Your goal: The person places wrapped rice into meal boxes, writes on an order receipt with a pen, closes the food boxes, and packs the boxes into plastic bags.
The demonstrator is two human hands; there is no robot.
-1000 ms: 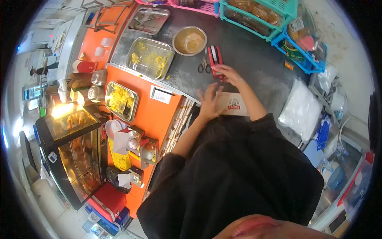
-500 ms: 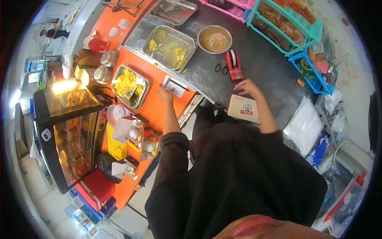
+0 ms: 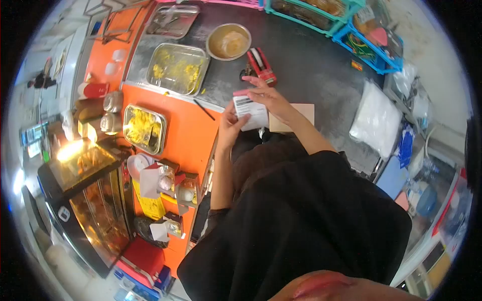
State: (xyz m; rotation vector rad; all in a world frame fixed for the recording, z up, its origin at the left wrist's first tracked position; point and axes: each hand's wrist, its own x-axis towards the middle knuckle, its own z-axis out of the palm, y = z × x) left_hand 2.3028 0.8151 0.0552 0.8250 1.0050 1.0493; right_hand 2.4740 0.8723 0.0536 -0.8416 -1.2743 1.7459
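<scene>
My left hand (image 3: 229, 125) grips a white printed paper slip (image 3: 255, 114) by its left side, thumb on its face. My right hand (image 3: 268, 99) is at the slip's upper right edge, its fingers partly spread; whether they pinch the paper is hard to tell. Beneath my right forearm lies a light cardboard box (image 3: 305, 113) at the dark counter's front edge. A red tape dispenser (image 3: 262, 67) sits just beyond my right fingertips, with scissors (image 3: 244, 75) partly hidden beside it. On the orange counter to the left rests a black pen (image 3: 204, 109).
A metal bowl (image 3: 228, 42) and a tray with yellow bits (image 3: 176, 70) stand on the dark counter (image 3: 321, 65). Yellow food fills another tray (image 3: 144, 129). A lit display case (image 3: 90, 200) is at left, plastic bags (image 3: 376, 120) at right, baskets (image 3: 369, 47) at the back.
My left hand has lifted the slip off the orange counter and brought it right, over to my right hand. The pen stays behind. The view has shifted.
</scene>
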